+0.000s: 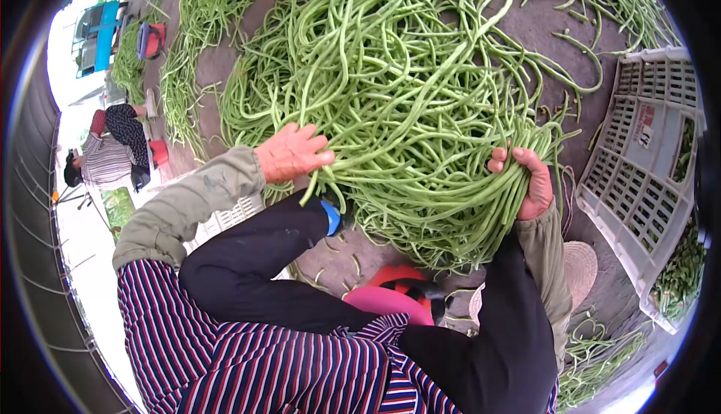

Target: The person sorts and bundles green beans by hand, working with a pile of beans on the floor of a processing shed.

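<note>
**Head view.** The bundle of long beans lies on the ground just in front of your knees, at the near edge of the big heap.

Your left hand is closed over the bundle's left end, with the fingers curled down into the strands. Your right hand is wrapped around the right end, with the fingers hooked over the top. Its underside is hidden.

The step in hand looks like gathering and evening the strands.

1. Grip firmly, but do not squeeze. The pods are likely to kink or snap.
2. Many strands loop from the bundle back into the heap. Comb these free before you lift, or they will probably drag more beans along.
3. Bring your hands toward each other to line the ends up.
4. Mind the tilted white crate near your right hand at the right edge of the ground, and the red stool just below the bundle.

Another person sits well apart, at the far left.
</note>
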`<state>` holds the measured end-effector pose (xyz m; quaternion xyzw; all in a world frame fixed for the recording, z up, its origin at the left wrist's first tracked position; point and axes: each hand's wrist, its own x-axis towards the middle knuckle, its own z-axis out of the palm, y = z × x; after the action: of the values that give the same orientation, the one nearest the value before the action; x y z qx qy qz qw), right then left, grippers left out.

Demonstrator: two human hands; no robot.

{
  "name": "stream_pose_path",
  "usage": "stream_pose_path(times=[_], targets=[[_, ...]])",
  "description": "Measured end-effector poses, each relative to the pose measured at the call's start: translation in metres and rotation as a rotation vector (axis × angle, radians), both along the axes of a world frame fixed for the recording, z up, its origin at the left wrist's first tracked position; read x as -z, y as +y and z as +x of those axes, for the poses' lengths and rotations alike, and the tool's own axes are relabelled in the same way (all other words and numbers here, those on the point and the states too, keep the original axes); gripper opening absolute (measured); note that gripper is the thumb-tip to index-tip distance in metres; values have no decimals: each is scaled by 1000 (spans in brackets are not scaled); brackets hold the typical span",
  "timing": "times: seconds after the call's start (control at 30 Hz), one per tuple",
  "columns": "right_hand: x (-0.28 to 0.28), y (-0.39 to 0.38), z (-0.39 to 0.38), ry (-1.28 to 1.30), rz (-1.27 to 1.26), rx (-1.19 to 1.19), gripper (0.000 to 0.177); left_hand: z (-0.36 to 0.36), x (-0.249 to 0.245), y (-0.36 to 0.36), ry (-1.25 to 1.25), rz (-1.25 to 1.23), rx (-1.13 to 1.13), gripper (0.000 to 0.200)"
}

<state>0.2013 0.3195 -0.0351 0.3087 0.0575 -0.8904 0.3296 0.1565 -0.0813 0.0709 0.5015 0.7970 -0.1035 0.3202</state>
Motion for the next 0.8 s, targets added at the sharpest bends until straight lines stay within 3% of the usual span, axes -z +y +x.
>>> stream_pose_path(times=[0.27, 0.33, 0.4, 0.5, 0.67, 0.8], targets=[[2, 2, 3, -8, -8, 60, 18, -23, -42, 46, -81, -194, -92, 53], [3, 2, 2, 2, -4, 58, 18, -40, -39, 73, -129, -191, -148, 42], [3, 1, 1, 6, -61, 58, 18, -53, -26, 96, -8, 206, -237, 21], [1, 2, 3, -1, -66, 68, 20, -66, 11, 133, 26, 367, -263, 8], [3, 5, 4, -24, -78, 73, 19, -74, 79, 160, 131, 219, -332, 15], [5, 6, 4, -8, -88, 64, 18, -74, 80, 173, 184, 233, -514, 21]])
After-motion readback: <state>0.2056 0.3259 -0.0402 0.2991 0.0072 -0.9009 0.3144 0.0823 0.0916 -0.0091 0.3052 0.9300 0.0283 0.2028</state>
